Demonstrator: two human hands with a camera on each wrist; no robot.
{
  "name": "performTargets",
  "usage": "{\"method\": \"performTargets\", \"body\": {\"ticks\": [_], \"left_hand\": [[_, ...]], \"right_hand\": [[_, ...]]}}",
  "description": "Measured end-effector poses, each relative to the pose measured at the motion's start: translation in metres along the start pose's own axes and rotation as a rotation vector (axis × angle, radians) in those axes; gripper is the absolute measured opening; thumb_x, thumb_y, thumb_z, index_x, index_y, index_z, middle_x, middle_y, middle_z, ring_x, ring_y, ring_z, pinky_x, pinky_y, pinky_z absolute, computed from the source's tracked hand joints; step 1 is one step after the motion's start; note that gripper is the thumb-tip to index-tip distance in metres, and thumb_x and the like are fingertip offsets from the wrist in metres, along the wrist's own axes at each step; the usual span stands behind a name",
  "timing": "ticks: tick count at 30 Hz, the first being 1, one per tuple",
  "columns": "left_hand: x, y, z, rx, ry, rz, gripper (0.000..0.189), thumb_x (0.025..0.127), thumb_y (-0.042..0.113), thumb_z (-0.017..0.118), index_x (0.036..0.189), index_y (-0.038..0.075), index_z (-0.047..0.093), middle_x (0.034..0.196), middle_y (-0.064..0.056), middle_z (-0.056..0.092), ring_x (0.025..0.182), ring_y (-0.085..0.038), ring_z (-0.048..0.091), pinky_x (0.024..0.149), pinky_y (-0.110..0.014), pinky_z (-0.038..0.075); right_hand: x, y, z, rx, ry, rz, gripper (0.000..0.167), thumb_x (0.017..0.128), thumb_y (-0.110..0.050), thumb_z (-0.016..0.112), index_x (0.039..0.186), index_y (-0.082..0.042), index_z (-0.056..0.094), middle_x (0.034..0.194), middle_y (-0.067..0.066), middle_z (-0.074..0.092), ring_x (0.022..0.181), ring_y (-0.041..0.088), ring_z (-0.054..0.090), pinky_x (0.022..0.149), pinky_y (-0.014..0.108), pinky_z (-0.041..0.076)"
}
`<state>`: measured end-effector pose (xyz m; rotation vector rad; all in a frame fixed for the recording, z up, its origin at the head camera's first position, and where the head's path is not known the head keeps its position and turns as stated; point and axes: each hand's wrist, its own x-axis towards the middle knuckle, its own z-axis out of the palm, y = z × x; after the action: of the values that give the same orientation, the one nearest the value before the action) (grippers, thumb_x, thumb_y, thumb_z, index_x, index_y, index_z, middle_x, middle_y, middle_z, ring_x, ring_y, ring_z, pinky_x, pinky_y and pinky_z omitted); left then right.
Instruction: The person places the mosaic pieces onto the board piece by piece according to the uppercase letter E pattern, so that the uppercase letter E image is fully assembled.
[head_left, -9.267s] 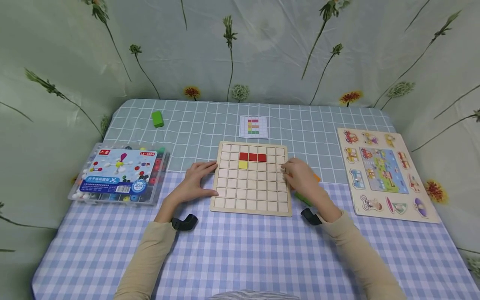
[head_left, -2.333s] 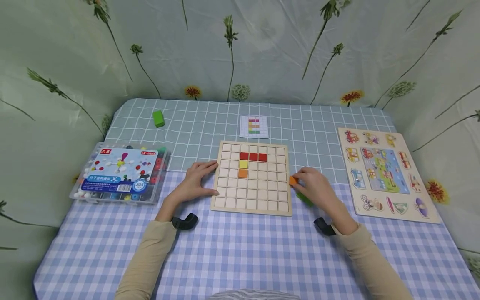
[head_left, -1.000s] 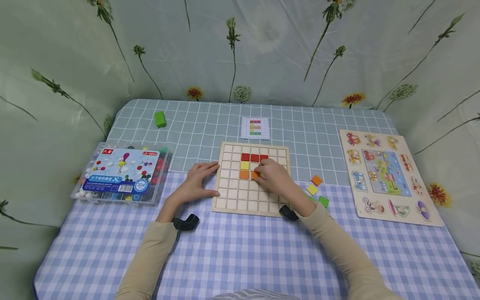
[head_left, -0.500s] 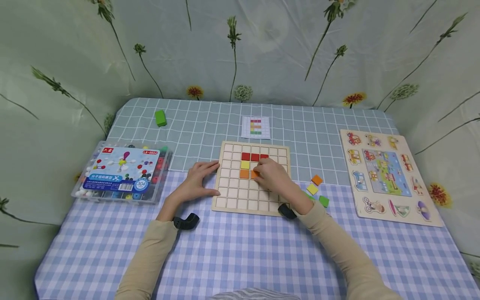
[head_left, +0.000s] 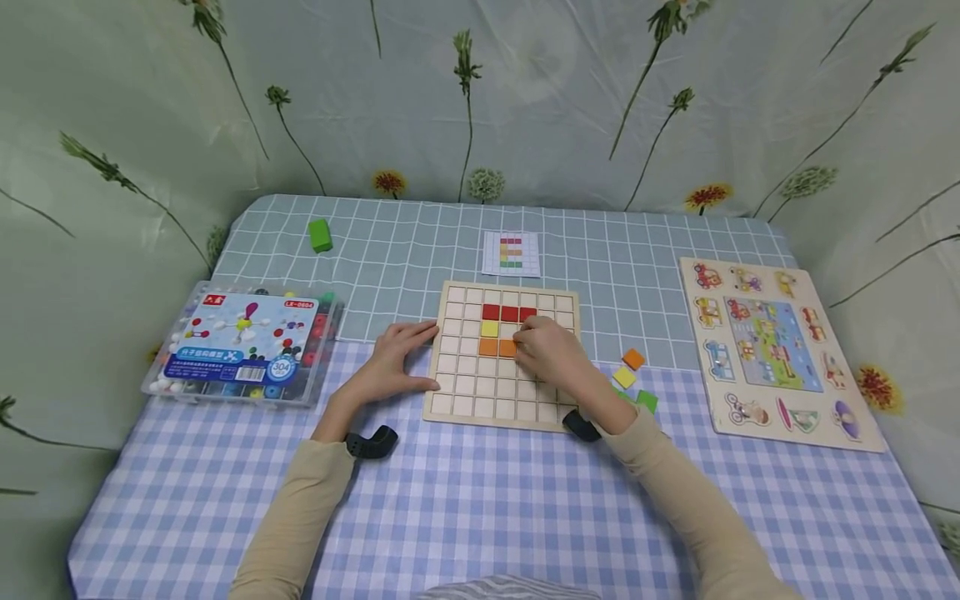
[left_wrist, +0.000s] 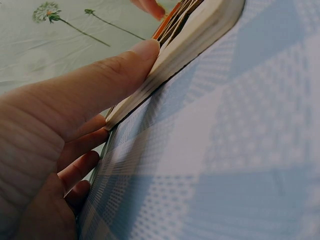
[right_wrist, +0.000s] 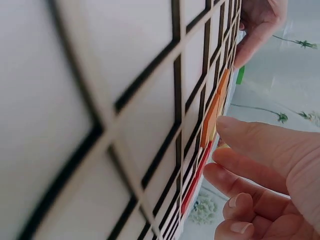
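A wooden grid board (head_left: 486, 387) lies in the middle of the head view. Three red tiles (head_left: 509, 314) form a row on it, with a yellow tile (head_left: 490, 329) under the left one. Below that, two orange tiles (head_left: 489, 347) sit side by side. My right hand (head_left: 553, 354) is over the board, thumb and index tips beside the right orange tile (right_wrist: 210, 120); in the right wrist view they stand apart. My left hand (head_left: 386, 367) rests against the board's left edge, thumb (left_wrist: 120, 70) and fingers spread with straight tips.
Right of the board lie loose orange (head_left: 633, 359), yellow (head_left: 625, 378) and green tiles (head_left: 647, 402). A pattern card (head_left: 528, 254) lies behind the board. A plastic box (head_left: 240, 337) stands left, a green block (head_left: 319, 236) back left, a picture puzzle (head_left: 780, 417) right.
Two orange tiles have come onto the board below the yellow one. My right hand carried the second over from the right; its fingers have just drawn slightly off it. The left hand stays.
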<state>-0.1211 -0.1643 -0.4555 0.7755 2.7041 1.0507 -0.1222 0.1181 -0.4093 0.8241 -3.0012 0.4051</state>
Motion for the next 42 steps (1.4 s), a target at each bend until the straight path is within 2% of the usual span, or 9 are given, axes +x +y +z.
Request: {"method": "performTargets", "body": {"ticks": [6,15,24,32,36,42], "left_hand": [[0.0,0.0,0.0,0.005,-0.001,-0.002,0.088,0.069,0.03,0.083,0.142,0.005,0.041,0.149,-0.014,0.038,0.131,-0.033,0.029,0.096,-0.052,0.023],[0.0,0.001,-0.001,0.004,-0.007,-0.004,0.088,0.069,0.03,0.082,0.142,0.005,0.04,0.149,-0.014,0.037,0.131,-0.033,0.029,0.096,-0.053,0.023],[0.0,0.001,-0.001,0.01,-0.01,-0.009,0.088,0.07,0.029,0.082,0.143,0.005,0.04,0.149,-0.014,0.036,0.131,-0.033,0.028,0.096,-0.053,0.023],[0.0,0.001,-0.002,0.006,-0.011,-0.014,0.088,0.07,0.029,0.082,0.143,0.006,0.039,0.149,-0.013,0.036,0.132,-0.033,0.028,0.096,-0.053,0.023],[0.0,0.001,-0.002,0.01,-0.012,-0.015,0.089,0.069,0.029,0.082,0.143,0.006,0.039,0.149,-0.013,0.037,0.132,-0.033,0.028,0.096,-0.053,0.023],[0.001,0.0,-0.001,0.002,-0.013,-0.016,0.088,0.07,0.029,0.082,0.143,0.006,0.039,0.149,-0.013,0.037,0.132,-0.033,0.027,0.096,-0.053,0.022]], "right_hand": [[-0.014,0.011,-0.007,0.036,0.034,0.035,0.022,0.081,-0.012,0.07,0.101,-0.001,0.072,0.099,0.012,0.066,0.09,0.024,0.062,0.075,0.035,0.053],[-0.039,0.037,-0.012,0.094,0.061,0.14,0.025,0.083,-0.008,0.068,0.104,0.004,0.07,0.101,0.017,0.066,0.093,0.03,0.062,0.079,0.041,0.051],[-0.06,0.058,-0.019,0.066,0.127,0.202,0.024,0.081,-0.007,0.07,0.101,0.006,0.07,0.098,0.02,0.067,0.089,0.032,0.064,0.075,0.042,0.052],[-0.078,0.074,-0.023,0.052,0.133,0.302,0.024,0.081,-0.006,0.069,0.101,0.007,0.069,0.097,0.023,0.066,0.084,0.034,0.063,0.075,0.045,0.051],[-0.083,0.08,-0.024,0.046,0.137,0.341,0.025,0.081,-0.007,0.07,0.101,0.008,0.069,0.097,0.024,0.066,0.088,0.037,0.063,0.079,0.047,0.05],[-0.089,0.087,-0.023,0.025,0.146,0.372,0.025,0.081,-0.008,0.069,0.101,0.008,0.069,0.094,0.025,0.065,0.083,0.036,0.063,0.074,0.046,0.05]]}}
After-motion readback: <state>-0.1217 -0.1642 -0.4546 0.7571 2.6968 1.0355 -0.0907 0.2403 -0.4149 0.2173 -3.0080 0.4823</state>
